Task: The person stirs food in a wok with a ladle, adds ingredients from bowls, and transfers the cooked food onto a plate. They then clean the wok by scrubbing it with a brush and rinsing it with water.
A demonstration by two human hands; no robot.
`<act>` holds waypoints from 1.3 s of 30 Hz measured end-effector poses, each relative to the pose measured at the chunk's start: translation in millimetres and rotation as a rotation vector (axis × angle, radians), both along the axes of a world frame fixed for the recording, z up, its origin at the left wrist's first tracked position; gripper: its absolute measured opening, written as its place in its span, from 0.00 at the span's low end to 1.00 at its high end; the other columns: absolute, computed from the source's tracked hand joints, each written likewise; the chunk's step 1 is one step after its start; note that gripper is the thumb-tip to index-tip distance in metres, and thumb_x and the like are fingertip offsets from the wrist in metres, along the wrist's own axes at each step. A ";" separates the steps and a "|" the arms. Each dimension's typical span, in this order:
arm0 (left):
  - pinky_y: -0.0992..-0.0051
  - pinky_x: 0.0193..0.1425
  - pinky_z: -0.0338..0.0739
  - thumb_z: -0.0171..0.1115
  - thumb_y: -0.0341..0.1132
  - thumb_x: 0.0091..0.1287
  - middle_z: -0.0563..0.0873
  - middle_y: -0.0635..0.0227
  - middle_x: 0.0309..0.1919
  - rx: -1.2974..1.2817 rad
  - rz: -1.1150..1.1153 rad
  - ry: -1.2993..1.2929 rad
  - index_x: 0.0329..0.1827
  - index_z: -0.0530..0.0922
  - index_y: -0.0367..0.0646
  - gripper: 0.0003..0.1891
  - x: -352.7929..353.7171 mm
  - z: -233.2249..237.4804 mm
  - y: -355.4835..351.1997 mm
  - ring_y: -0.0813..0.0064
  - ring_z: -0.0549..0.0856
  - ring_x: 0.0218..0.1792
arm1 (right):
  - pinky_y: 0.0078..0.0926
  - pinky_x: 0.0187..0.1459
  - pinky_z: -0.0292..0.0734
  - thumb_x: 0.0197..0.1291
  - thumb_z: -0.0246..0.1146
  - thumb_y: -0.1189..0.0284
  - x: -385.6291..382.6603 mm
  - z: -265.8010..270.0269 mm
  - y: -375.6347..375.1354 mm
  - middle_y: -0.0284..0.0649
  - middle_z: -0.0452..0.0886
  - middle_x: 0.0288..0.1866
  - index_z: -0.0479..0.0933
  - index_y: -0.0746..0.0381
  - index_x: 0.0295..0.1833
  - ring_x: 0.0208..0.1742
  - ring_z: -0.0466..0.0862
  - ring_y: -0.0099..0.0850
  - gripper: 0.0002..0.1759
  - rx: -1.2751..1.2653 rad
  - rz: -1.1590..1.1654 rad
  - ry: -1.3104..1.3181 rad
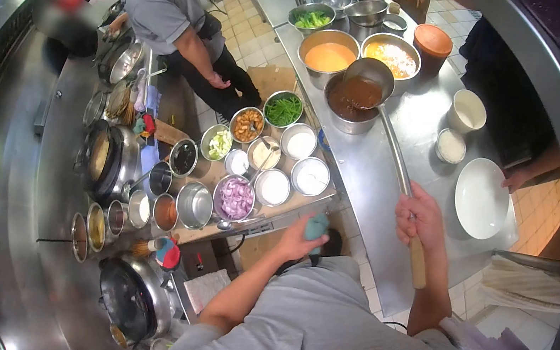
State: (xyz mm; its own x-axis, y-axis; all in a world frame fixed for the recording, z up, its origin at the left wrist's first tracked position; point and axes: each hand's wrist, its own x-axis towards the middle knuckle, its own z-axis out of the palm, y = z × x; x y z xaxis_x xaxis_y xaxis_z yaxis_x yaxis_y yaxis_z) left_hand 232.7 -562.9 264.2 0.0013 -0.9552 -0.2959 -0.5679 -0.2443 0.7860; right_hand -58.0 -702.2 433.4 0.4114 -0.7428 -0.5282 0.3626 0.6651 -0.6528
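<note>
Head view, looking down over both arms.

Right hand (pixel 419 220): fingers (pixel 410 209) wrapped tight round the ladle (pixel 392 150), at the point where the metal shaft meets the wooden grip. The grip's end sticks out below the fist, toward the body.

Ladle long axis: from the fist it runs up and to the left across the steel table (pixel 420 119), away from the person. The ladle cup (pixel 372 79) is the far end. It carries brown liquid and sits over the far rim of the steel bowl of brown sauce (pixel 345 109). I cannot tell whether it touches the rim. So the load lies a full shaft's length ahead and to the left of the gripping fingers.

Neighbours of that bowl: bowl of orange sauce (pixel 329 54) just beyond it, bowl of pale yellow mix (pixel 391 56) beside that. White plate (pixel 481 197) lies near the table's right edge, to the right of the right hand. Another person's hand (pixel 519 178) rests at the plate's far rim.

Left hand (pixel 298 238): fingers pressed together round a teal cloth (pixel 317 225), off the near edge of the condiment table (pixel 289 208), near the bowl of chopped red onion (pixel 236 197). It is well apart from the ladle, and only the right hand has it.
</note>
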 end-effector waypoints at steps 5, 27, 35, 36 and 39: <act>0.54 0.63 0.78 0.78 0.51 0.59 0.84 0.48 0.57 -0.280 -0.253 -0.076 0.73 0.70 0.38 0.43 -84.2 -4.7 -87.0 0.48 0.84 0.58 | 0.25 0.14 0.64 0.74 0.60 0.73 2.3 -27.4 3.3 0.33 0.71 0.26 0.66 0.64 0.70 0.14 0.66 0.19 0.22 -0.029 0.038 -0.039; 0.45 0.75 0.67 0.78 0.49 0.58 0.61 0.46 0.80 -0.383 -0.475 -0.501 0.81 0.61 0.46 0.50 -126.4 -6.6 -87.9 0.41 0.65 0.77 | 0.26 0.14 0.64 0.75 0.57 0.73 7.2 -28.9 3.4 0.33 0.72 0.26 0.68 0.62 0.53 0.14 0.68 0.21 0.07 0.052 -0.045 -0.309; 0.60 0.52 0.78 0.74 0.30 0.60 0.84 0.56 0.45 -0.891 -0.001 -0.020 0.54 0.80 0.38 0.19 -96.6 118.8 -108.8 0.56 0.83 0.48 | 0.23 0.14 0.64 0.77 0.57 0.73 3.0 -30.6 4.9 0.30 0.73 0.26 0.70 0.55 0.52 0.15 0.67 0.17 0.04 0.056 -0.010 -0.367; 0.67 0.51 0.78 0.69 0.25 0.63 0.83 0.57 0.43 -1.022 0.020 0.057 0.52 0.80 0.37 0.14 -99.5 172.7 -118.4 0.60 0.83 0.44 | 0.23 0.15 0.64 0.76 0.57 0.73 3.8 -20.8 6.8 0.30 0.71 0.26 0.68 0.55 0.50 0.15 0.66 0.17 0.04 0.063 -0.012 -0.371; 0.69 0.53 0.79 0.69 0.31 0.68 0.85 0.57 0.47 -1.257 -0.186 0.275 0.54 0.82 0.34 0.14 -118.9 329.7 -133.9 0.64 0.84 0.46 | 0.23 0.16 0.64 0.76 0.58 0.73 5.9 -11.4 13.1 0.31 0.70 0.25 0.66 0.56 0.48 0.16 0.66 0.17 0.06 0.084 0.000 -0.364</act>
State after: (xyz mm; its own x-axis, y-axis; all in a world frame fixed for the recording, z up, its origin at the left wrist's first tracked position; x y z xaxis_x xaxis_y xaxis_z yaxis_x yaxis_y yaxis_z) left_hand 113.8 -696.8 594.0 -0.0776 -0.5565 0.8272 -0.2979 0.8048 0.5134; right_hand -52.1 -689.1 422.0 0.5832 -0.7032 -0.4067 0.5610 0.7108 -0.4243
